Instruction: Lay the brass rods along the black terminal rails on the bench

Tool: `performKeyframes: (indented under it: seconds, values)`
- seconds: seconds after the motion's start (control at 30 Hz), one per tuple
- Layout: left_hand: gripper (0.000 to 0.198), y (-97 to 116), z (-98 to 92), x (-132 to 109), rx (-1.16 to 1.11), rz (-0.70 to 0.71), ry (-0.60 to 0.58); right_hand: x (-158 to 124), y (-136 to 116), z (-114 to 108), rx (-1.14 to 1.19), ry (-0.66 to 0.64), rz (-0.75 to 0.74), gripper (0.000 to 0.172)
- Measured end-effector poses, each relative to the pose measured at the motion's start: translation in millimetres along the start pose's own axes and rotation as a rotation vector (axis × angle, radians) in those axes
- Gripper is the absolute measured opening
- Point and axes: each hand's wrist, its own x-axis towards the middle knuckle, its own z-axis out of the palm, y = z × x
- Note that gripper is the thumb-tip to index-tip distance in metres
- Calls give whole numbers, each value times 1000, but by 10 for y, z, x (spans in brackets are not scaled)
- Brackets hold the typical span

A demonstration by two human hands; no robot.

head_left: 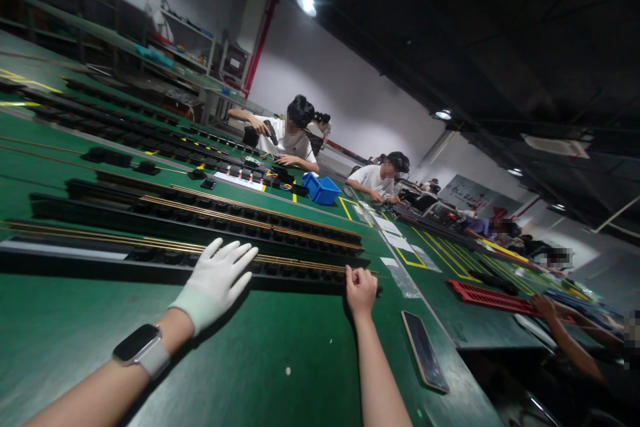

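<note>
My left hand (219, 283), in a white glove, lies with fingers spread across the nearest long black channel (300, 282) and the thin brass-coloured rods (293, 261) along its top. Bare and closed, my right hand (361, 290) is at the channel's right end, where the rods run up to its curled fingers. What those fingers grip is hidden. Behind them, more black channels (200, 221) lie side by side, with further brass-coloured rods (240, 215) on top.
A phone (425, 351) lies right of my right hand. Beyond the channels are a blue bin (321, 188), loose black blocks (147, 167) and plastic bags (404, 278). Across the green table (280, 347), one person (293, 140) holds a power drill (271, 132). Another person's hands (547, 309) are near a red slatted part (490, 297).
</note>
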Motion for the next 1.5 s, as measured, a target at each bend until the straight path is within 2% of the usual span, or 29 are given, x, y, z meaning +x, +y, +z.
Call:
performKeyframes:
  seconds: [0.6,1.5]
  values:
    - [49,77,-106,30,-13,-12,-39,14,-95,-13,45,1,1,50]
    - [50,80,-98,29,-30,-25,-49,54,-265,-10,110,-53,-19,49]
